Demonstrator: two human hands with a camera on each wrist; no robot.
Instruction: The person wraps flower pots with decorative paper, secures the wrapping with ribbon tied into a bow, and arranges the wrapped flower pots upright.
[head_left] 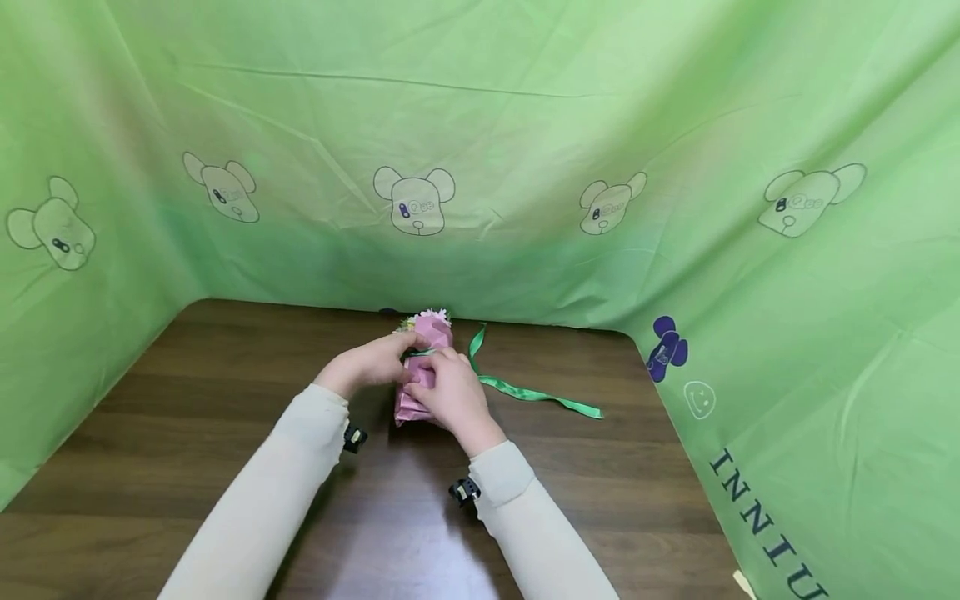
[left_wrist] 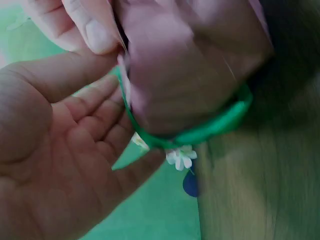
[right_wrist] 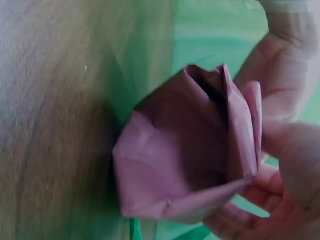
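Note:
A small bouquet (head_left: 432, 330) in pink wrapping paper lies on the table, its white flowers toward the back wall. A green ribbon (head_left: 536, 393) passes round the wrapper, its loose tails lying to the right. My left hand (head_left: 375, 360) holds the bouquet from the left, thumb at the paper's edge and fingers reaching behind beside the ribbon. From the right, my right hand (head_left: 457, 392) pinches the paper's overlapping edge between thumb and fingers. The open lower end of the pink wrapper (right_wrist: 165, 155) faces the right wrist camera. Fingertips behind the paper are partly hidden.
The brown wooden table (head_left: 225, 417) carries the bouquet. Green cloth (head_left: 510, 267) printed with bear heads hangs along its back and sides. A pale object (head_left: 744, 585) shows at the lower right edge.

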